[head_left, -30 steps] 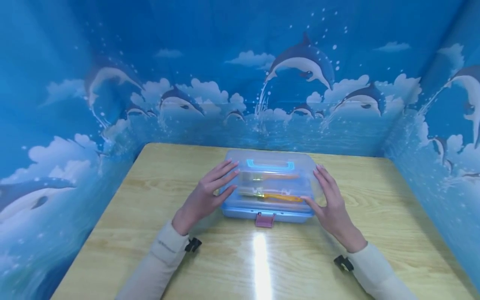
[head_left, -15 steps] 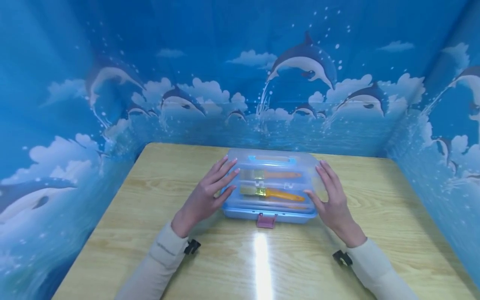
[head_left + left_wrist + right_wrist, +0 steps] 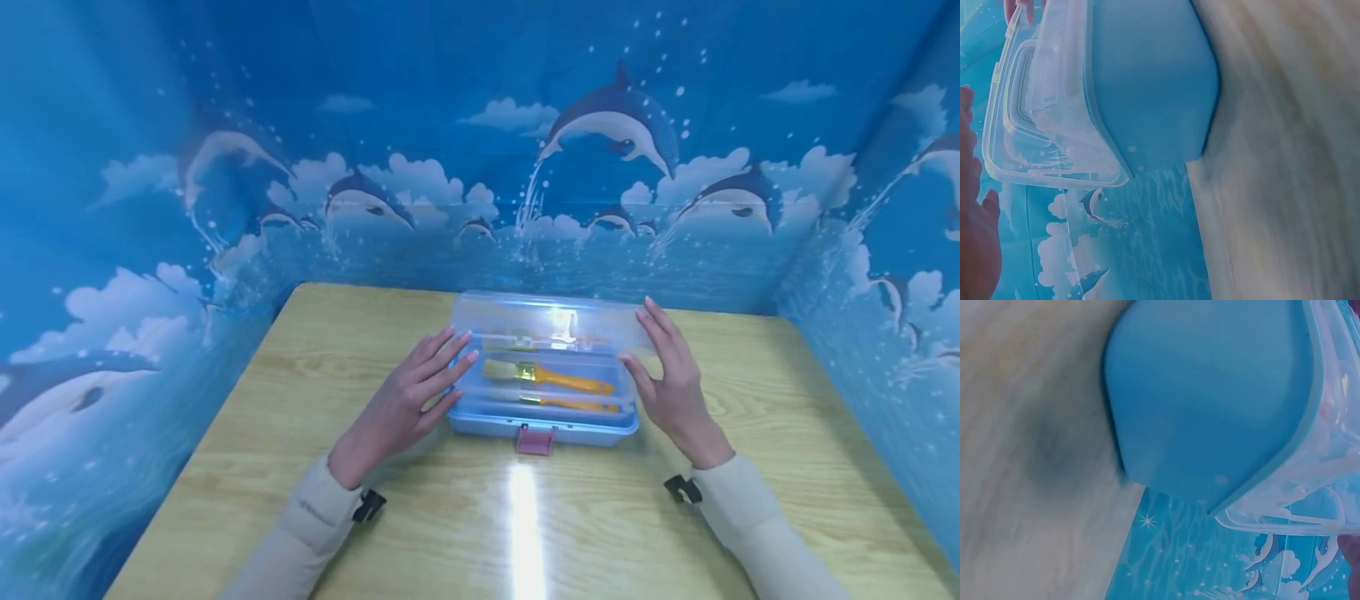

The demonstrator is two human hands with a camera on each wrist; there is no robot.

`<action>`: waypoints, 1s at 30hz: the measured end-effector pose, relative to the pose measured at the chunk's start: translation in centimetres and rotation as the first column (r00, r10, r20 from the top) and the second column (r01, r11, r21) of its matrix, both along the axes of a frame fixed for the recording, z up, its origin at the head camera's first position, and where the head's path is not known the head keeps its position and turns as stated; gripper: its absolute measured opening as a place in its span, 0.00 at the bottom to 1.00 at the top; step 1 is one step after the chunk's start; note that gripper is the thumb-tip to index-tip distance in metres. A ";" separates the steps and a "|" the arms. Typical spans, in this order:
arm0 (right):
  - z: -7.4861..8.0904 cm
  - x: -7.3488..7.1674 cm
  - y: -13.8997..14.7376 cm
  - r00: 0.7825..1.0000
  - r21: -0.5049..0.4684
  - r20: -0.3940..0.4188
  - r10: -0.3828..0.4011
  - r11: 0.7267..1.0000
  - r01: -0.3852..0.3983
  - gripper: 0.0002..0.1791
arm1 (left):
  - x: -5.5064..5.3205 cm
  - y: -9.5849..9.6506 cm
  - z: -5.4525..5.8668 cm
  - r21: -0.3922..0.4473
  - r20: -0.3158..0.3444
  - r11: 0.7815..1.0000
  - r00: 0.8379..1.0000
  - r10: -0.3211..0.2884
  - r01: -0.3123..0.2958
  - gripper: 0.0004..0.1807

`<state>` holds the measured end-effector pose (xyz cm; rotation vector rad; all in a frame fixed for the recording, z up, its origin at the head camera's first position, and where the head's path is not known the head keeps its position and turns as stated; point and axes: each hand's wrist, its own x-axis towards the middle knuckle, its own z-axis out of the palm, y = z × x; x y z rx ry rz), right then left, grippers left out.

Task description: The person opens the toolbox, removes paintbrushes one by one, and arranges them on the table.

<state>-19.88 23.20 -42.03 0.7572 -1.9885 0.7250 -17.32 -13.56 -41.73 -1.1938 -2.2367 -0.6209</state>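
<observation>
A light blue plastic box sits on the table with its clear lid raised and tilted back. Inside, behind clear plastic, lies a paintbrush with an orange handle; a thinner orange-handled brush shows in front of it. A pink latch hangs down at the front. My right hand pinches the lid's right edge, thumb in front and fingers behind. By the box's left side is my left hand, fingers extended; in the left wrist view a gap separates this hand from the lid.
The wood-grain table extends around the box on both sides and in front. A blue dolphin-print curtain stands right behind the box and along the left and right sides.
The lid has swung up and back, with my right hand moving up along with it. The brushes show more clearly. My left hand has shifted slightly down and left.
</observation>
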 end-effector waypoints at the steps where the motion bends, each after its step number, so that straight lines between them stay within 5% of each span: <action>1: 0.1 -0.2 0.0 1.000 -0.002 0.005 -0.004 1.000 0.004 0.32 | 0.2 -0.2 -0.1 -0.013 0.012 1.000 1.000 0.007 -0.007 0.26; 6: 0.7 -1.0 0.1 1.000 -0.001 0.004 0.000 1.000 0.000 0.32 | 1.1 -1.2 -0.7 -0.152 0.093 0.987 0.994 0.062 -0.047 0.29; 13: 1.1 -2.0 0.4 1.000 -0.006 0.015 0.013 1.000 -0.013 0.32 | 2.6 -2.4 -2.0 -0.334 0.149 0.939 0.979 0.138 -0.082 0.32; 30: 1.9 -4.1 0.9 0.997 -0.038 0.077 0.009 0.999 -0.006 0.31 | 4.3 -4.0 -3.7 -0.425 0.135 0.905 0.989 0.056 0.007 0.29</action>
